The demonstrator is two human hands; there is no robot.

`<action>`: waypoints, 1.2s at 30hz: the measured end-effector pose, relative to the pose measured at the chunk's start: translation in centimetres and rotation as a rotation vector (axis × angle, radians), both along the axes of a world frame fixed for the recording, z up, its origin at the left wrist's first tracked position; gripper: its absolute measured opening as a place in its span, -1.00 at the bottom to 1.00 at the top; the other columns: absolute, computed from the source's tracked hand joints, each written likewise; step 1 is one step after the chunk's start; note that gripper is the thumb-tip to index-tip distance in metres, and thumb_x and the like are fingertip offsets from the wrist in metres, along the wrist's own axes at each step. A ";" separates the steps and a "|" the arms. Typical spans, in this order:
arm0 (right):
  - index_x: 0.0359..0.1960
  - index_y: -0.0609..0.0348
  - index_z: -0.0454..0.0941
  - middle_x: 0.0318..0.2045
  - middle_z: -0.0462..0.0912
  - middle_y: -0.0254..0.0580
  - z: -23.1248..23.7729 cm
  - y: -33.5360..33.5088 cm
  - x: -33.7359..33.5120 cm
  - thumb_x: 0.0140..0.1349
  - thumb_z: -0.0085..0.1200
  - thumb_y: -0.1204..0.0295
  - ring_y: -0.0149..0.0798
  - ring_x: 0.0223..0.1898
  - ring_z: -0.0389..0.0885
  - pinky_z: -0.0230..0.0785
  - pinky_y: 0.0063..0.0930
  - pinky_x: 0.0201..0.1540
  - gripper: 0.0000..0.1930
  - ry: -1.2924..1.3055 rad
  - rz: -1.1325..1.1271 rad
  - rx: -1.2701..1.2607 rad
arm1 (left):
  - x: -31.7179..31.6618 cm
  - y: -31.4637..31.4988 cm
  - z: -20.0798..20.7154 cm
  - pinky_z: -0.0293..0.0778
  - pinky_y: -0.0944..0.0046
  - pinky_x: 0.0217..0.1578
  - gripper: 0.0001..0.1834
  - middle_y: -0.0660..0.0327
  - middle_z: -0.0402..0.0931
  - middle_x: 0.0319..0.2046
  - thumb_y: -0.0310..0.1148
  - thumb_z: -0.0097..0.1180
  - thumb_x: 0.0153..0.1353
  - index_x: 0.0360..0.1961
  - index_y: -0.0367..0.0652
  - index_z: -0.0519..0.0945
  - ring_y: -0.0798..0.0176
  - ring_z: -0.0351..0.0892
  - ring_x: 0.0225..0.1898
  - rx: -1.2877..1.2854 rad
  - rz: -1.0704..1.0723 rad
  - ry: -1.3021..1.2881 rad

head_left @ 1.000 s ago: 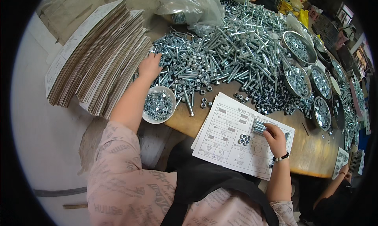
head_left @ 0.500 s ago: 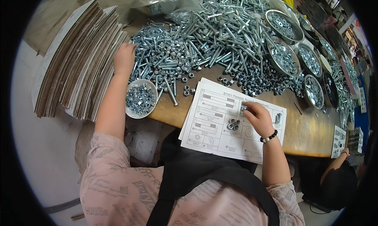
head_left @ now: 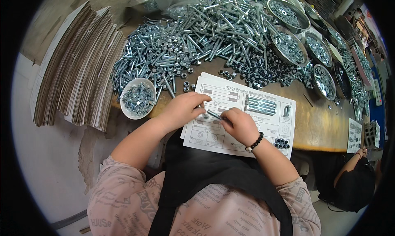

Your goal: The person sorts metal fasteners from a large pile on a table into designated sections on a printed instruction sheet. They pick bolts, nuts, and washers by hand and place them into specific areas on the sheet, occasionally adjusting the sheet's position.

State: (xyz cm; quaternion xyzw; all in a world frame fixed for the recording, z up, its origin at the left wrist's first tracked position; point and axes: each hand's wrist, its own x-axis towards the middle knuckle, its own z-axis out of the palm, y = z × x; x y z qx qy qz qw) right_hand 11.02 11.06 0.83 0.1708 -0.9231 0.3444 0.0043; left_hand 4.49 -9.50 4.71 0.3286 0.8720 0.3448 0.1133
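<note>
Over the printed sheet [head_left: 193, 139], my right hand [head_left: 242, 128] pinches a silver bolt [head_left: 213, 114] that points toward my left hand. My left hand [head_left: 183, 109] is curled beside it, thumb and forefinger bent around a small shiny metal piece, blurred and partly hidden. A row of long bolts [head_left: 261, 105] lies on the upper right of the sheet. Shorter bolts [head_left: 287, 110] stand close together near its right edge. A cluster of nuts [head_left: 282, 144] rests at the sheet's lower right corner.
Beyond the sheet spreads a large heap of bolts [head_left: 222, 26], with loose nuts [head_left: 255, 71] along its front. A white bowl of nuts [head_left: 138, 99] sits left, beside stacked cardboard [head_left: 78, 67]. Metal bowls of washers [head_left: 290, 47] stand right. Another person's arm [head_left: 349, 166] is at far right.
My left hand has come from the bolt heap to the sheet. My right hand has moved left and now holds a bolt. Long bolts now lie on the sheet, and nuts sit at its lower right.
</note>
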 end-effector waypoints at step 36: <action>-0.34 0.08 0.54 -0.43 0.49 -0.19 -0.8 3.1 -0.4 -0.08 0.13 0.43 -0.12 -0.35 0.47 0.37 -0.32 -0.32 -0.79 0.087 -0.123 0.146 | -0.3 -1.9 -5.8 0.34 0.21 -0.23 -0.67 0.17 0.42 -0.32 -0.37 0.15 -0.04 -0.18 -0.15 0.49 0.17 0.45 -0.30 -0.003 0.153 0.090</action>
